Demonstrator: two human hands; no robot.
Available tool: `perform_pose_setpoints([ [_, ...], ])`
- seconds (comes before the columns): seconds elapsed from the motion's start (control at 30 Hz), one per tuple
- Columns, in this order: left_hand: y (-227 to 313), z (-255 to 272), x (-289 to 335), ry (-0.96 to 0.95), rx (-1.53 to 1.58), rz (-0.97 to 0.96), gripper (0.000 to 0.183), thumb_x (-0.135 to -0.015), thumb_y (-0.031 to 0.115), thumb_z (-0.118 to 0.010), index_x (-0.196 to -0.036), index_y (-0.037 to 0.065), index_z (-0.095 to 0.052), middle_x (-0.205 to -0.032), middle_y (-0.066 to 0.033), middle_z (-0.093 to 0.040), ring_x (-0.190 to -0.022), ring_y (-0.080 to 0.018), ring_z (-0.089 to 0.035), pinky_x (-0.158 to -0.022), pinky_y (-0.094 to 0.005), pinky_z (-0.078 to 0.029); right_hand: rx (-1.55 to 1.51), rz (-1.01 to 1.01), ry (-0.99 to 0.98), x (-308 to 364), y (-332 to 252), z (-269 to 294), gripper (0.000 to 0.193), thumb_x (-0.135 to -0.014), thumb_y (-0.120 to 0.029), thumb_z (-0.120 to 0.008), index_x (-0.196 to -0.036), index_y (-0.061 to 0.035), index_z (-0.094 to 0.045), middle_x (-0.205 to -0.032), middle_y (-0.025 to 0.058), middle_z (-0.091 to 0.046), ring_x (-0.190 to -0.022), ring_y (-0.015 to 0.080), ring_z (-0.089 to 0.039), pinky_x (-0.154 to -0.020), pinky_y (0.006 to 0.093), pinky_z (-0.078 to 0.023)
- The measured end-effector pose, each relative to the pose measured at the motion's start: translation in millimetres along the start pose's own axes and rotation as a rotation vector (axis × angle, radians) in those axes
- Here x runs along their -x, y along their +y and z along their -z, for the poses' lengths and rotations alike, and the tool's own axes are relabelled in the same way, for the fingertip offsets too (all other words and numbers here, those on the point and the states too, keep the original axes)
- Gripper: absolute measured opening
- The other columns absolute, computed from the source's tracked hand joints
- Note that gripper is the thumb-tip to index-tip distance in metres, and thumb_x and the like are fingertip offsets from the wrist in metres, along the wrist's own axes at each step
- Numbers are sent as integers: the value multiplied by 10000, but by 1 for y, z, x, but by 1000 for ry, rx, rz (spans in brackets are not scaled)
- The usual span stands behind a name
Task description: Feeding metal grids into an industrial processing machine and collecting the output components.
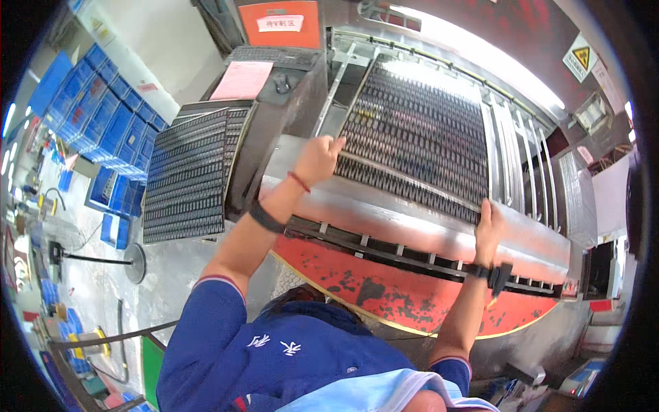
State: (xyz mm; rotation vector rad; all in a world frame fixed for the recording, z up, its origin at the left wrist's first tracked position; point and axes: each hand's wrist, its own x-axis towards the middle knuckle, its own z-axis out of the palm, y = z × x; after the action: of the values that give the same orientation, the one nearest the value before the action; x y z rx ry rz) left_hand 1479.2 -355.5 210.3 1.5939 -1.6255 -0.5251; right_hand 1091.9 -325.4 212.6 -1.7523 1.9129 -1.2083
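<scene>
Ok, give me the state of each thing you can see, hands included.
Left hand: fingers curled at the panel's left edge
Right hand: at the panel's near right corner, fingers partly hidden
Patterned panel: laid over the machine
Panels at left: overlapping
Pink sheet: lying flat
Blue bins: stacked

panel (422, 130) on machine (391, 206) | rails (506, 154) right of panel | stacked panels (184, 182) left of machine | crates (103, 118) farther left
</scene>
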Motion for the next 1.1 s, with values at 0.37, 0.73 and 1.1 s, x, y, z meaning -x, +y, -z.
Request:
perform_pose_setpoints([
  [0.37, -95, -50, -162, -51, -209, -21, 457, -877, 375, -437, -732, -25, -602, -714, -248, -571, -730, -397, -558, -648, -429, -423, -74, -144, -43, -119, 34, -130, 447, -797, -372, -616, -728, 67, -568, -528, 20, -423, -495, 80, -364, -441, 270, -298],
  [0.73, -183, -77, -200, -502, -393, 304, 383, -781, 346, -568, -877, -20, -626, -814, -224, -618, -808, -334, -597, -712, -382, -458, 78, -268, -561, -150, 86, -226, 296, -728, -157, -703, -956, -38, -556, -768, 37, -582, -620, 126, -529, -504, 262, -445],
  [1.1, -153, -69, -191, -623, -351, 524, 380, -656, 190, -768, -843, -82, -579, -654, -128, -555, -555, -193, -546, -530, -353, -463, -35, -182, -608, -133, 74, -200, 394, -688, -133, -718, -974, 63, -530, -944, 212, -617, -901, 299, -599, -799, 335, -448],
])
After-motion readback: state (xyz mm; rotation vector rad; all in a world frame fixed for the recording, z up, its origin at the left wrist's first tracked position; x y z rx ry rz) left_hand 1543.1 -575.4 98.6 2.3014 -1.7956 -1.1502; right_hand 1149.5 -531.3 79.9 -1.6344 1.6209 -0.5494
